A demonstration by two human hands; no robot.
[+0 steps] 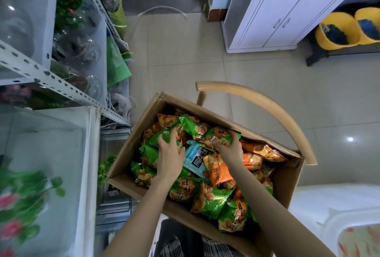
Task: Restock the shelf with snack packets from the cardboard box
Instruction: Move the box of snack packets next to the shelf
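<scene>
An open cardboard box [131, 145] sits on a wooden chair and holds several green, orange and light blue snack packets. My left hand [169, 157] reaches into the box, its fingers curled over a green packet [168, 135] near the box's left side. Further right, my right hand [228, 146] grips a green and orange packet [221, 136] near the far wall of the box. A light blue packet [194, 159] lies between my hands. The metal shelf [51, 77] stands to the left of the box.
The shelf carries glass bowls [82, 49] and artificial plants [26, 195]. The chair's curved wooden backrest [273, 108] arcs behind the box. A white cabinet [277, 9] and yellow buckets [337, 30] stand across the tiled floor. A metal appliance [115, 193] sits low beside the box.
</scene>
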